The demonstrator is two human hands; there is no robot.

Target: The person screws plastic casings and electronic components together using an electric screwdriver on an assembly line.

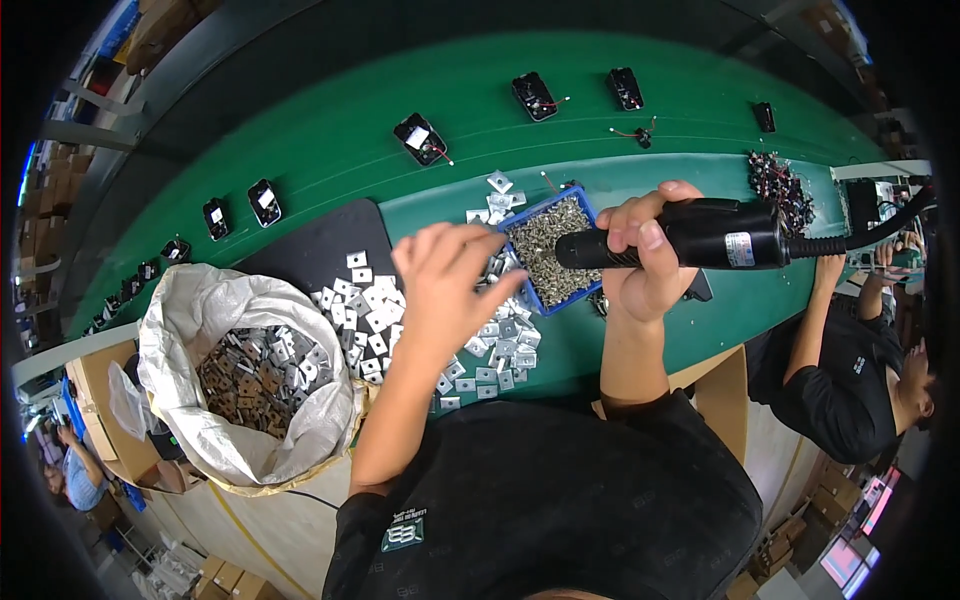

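My right hand [640,262] is wrapped round a black electric screwdriver [728,230], a thick cylinder with a cord at its right end. Its front end points left over a blue tray [553,308] full of small metal screws [540,245]. At the tray's left edge hovers my left hand [445,285], fingers apart, and nothing shows in its grasp. Below and around that hand lie many loose silver square plates [378,318] with holes. More plates [507,352] are spread along the near side of the tray.
A white woven sack [180,330] of metal pieces stands at left. Black housings with wires, such as one housing [420,138], sit along the green belt [330,130]. A wire-and-part heap [780,190] lies at right, near a co-worker [840,370] in black.
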